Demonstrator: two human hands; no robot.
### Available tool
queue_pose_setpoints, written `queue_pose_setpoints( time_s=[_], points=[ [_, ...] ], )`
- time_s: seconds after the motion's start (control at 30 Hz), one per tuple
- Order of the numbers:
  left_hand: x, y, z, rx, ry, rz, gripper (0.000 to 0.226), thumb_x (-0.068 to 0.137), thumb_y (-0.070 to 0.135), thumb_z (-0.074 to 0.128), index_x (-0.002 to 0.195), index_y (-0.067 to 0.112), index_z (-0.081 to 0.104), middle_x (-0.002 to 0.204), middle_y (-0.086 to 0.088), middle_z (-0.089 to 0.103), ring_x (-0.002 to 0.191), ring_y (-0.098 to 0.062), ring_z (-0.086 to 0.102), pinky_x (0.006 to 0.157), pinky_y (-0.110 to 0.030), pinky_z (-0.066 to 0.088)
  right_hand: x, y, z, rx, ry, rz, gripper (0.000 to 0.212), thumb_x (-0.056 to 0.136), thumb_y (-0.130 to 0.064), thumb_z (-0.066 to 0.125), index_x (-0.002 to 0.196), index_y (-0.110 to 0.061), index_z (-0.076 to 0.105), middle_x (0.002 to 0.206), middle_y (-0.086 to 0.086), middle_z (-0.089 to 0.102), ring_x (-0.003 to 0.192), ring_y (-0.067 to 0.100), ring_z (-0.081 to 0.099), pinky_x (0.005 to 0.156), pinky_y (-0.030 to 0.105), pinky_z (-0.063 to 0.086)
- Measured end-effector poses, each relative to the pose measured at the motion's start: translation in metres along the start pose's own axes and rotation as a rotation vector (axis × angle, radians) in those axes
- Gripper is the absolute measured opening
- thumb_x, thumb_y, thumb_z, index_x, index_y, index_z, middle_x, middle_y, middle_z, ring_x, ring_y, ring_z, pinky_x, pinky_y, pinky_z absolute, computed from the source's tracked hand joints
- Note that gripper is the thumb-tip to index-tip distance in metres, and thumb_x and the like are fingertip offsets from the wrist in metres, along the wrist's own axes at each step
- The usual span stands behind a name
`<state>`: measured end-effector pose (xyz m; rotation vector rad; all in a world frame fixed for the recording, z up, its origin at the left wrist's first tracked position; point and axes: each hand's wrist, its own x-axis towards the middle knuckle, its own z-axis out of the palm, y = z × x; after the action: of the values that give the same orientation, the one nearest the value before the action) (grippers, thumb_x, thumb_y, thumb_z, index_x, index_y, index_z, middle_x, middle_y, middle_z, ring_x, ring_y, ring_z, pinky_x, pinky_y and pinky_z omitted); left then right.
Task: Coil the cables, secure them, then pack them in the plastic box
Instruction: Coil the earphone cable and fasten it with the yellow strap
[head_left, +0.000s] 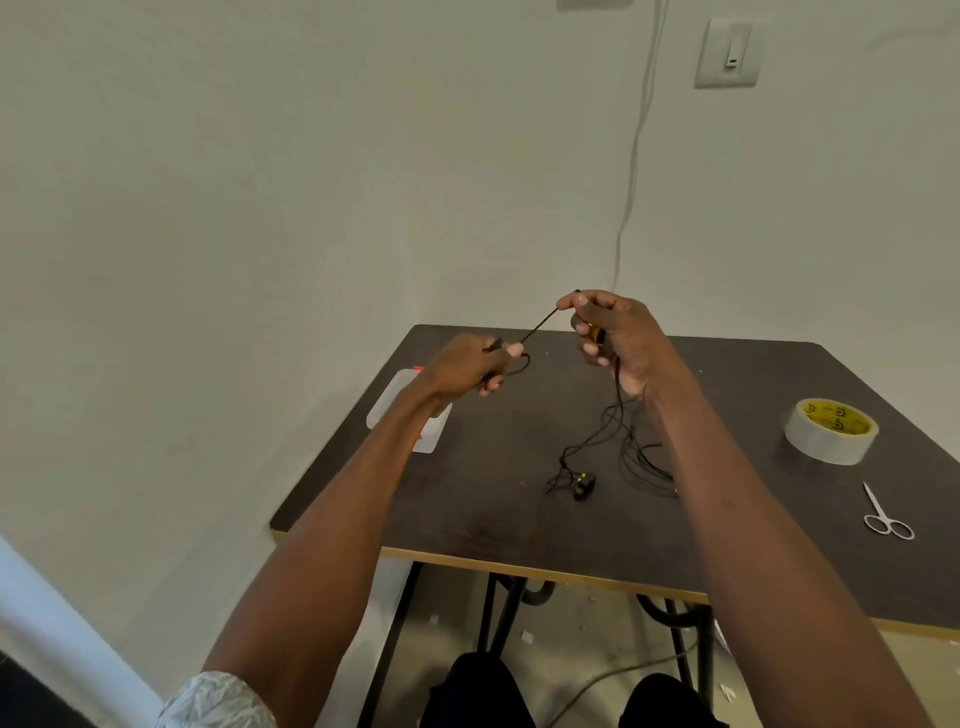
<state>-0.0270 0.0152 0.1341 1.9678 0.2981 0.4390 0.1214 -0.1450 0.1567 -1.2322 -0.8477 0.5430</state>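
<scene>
Two bare hands are raised above the dark desk, with one thin black cable stretched taut between them. The left hand has its grip closed on the cable, thumb and forefinger pinching it, and a small loop of the cable curls just beside that hand's fingertips. The right hand sits higher and farther back, its fingers curled around the same cable and around a small black-and-yellow piece on it. From the right hand the cable hangs down to the desk, where it lies in loose tangled loops that end at a pair of small black earpieces with yellow marks, in front of the hands.

One clear plastic box with red trim lies flat on the desk just left of the left hand, partly hidden behind that wrist. One roll of clear tape with a yellow core stands on the desk well to the right of the right hand. One pair of small scissors lies near the tape roll, on its nearer side, apart from it.
</scene>
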Motion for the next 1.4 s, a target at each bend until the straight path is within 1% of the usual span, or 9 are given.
queue_pose_setpoints(
  time_s=[0.27, 0.53, 0.8, 0.9, 0.97, 1.07, 1.13, 1.23, 1.4],
  points=[
    [-0.008, 0.013, 0.000, -0.219, -0.258, -0.107, 0.031, 0.099, 0.023, 0.051, 0.089, -0.003, 0.062, 0.075, -0.014, 0.070, 0.058, -0.019, 0.061, 0.049, -0.023, 0.039, 0.017, 0.032, 0.007, -0.303, 0.042, 0.052, 0.024, 0.101, -0.029, 0.052, 0.095, -0.012, 0.067, 0.067, 0.001, 0.054, 0.050, 0.013, 0.049, 0.039, 0.022, 0.030],
    [-0.013, 0.000, 0.000, -0.787, -0.216, -0.125, 0.025, 0.093, -0.006, 0.045, 0.110, -0.006, 0.062, 0.102, -0.017, 0.072, 0.084, -0.022, 0.072, 0.066, -0.028, 0.057, 0.015, 0.073, 0.011, -0.531, 0.020, 0.021, 0.023, 0.099, -0.019, 0.054, 0.091, -0.006, 0.072, 0.074, 0.005, 0.066, 0.055, 0.002, 0.050, 0.056, 0.015, 0.039],
    [-0.008, 0.006, 0.008, -0.937, -0.079, -0.316, 0.016, 0.092, 0.008, 0.053, 0.079, 0.004, 0.061, 0.054, 0.000, 0.058, 0.042, -0.009, 0.051, 0.041, -0.021, 0.036, 0.006, 0.096, 0.022, -0.542, 0.111, 0.061, 0.023, 0.100, -0.021, 0.053, 0.083, -0.005, 0.056, 0.062, 0.008, 0.059, 0.049, 0.017, 0.056, 0.049, 0.028, 0.045],
    [-0.004, 0.010, 0.010, -1.080, 0.015, -0.277, 0.016, 0.096, 0.008, 0.048, 0.082, 0.005, 0.056, 0.054, 0.002, 0.056, 0.036, -0.005, 0.043, 0.038, -0.019, 0.033, -0.001, 0.099, 0.025, -0.555, 0.098, 0.106, 0.029, 0.100, -0.029, 0.053, 0.089, -0.003, 0.063, 0.061, 0.006, 0.055, 0.041, 0.012, 0.050, 0.038, 0.022, 0.037],
    [0.001, 0.009, 0.012, -1.140, 0.117, -0.166, 0.021, 0.098, 0.008, 0.044, 0.081, 0.005, 0.056, 0.072, -0.005, 0.067, 0.034, -0.003, 0.038, 0.038, -0.017, 0.034, -0.007, 0.099, 0.029, -0.498, 0.038, 0.139, 0.033, 0.101, -0.032, 0.052, 0.089, -0.003, 0.064, 0.063, 0.007, 0.053, 0.037, 0.010, 0.044, 0.035, 0.019, 0.031],
    [0.010, 0.002, 0.018, -1.106, 0.229, 0.024, 0.034, 0.102, 0.012, 0.039, 0.081, 0.006, 0.066, 0.096, -0.008, 0.073, 0.044, -0.004, 0.049, 0.048, -0.017, 0.041, -0.015, 0.092, 0.037, -0.389, -0.048, 0.163, 0.030, 0.100, -0.034, 0.053, 0.090, -0.007, 0.062, 0.060, 0.004, 0.048, 0.038, 0.008, 0.033, 0.038, 0.019, 0.024],
    [0.016, -0.004, 0.020, -1.137, 0.281, 0.104, 0.029, 0.102, 0.011, 0.037, 0.104, 0.000, 0.063, 0.106, -0.010, 0.070, 0.072, -0.007, 0.066, 0.059, -0.017, 0.049, -0.018, 0.086, 0.042, -0.339, -0.093, 0.191, 0.026, 0.100, -0.034, 0.053, 0.093, -0.009, 0.057, 0.057, 0.000, 0.045, 0.039, 0.007, 0.029, 0.038, 0.019, 0.021],
    [0.025, -0.015, 0.021, -1.130, 0.432, 0.138, 0.026, 0.102, 0.011, 0.042, 0.119, 0.000, 0.059, 0.115, -0.007, 0.066, 0.103, -0.012, 0.066, 0.079, -0.018, 0.050, -0.027, 0.077, 0.044, -0.255, -0.179, 0.211, 0.021, 0.099, -0.029, 0.055, 0.094, -0.009, 0.054, 0.056, -0.001, 0.042, 0.039, 0.006, 0.024, 0.038, 0.019, 0.018],
    [0.024, -0.025, 0.018, -0.338, 0.556, 0.142, 0.025, 0.102, 0.019, 0.043, 0.119, 0.012, 0.060, 0.112, 0.003, 0.070, 0.105, -0.001, 0.064, 0.089, -0.012, 0.044, -0.036, 0.051, 0.032, -0.230, -0.369, 0.250, 0.020, 0.099, -0.021, 0.056, 0.097, -0.002, 0.063, 0.059, 0.001, 0.046, 0.041, 0.008, 0.027, 0.040, 0.021, 0.015]
  ],
)
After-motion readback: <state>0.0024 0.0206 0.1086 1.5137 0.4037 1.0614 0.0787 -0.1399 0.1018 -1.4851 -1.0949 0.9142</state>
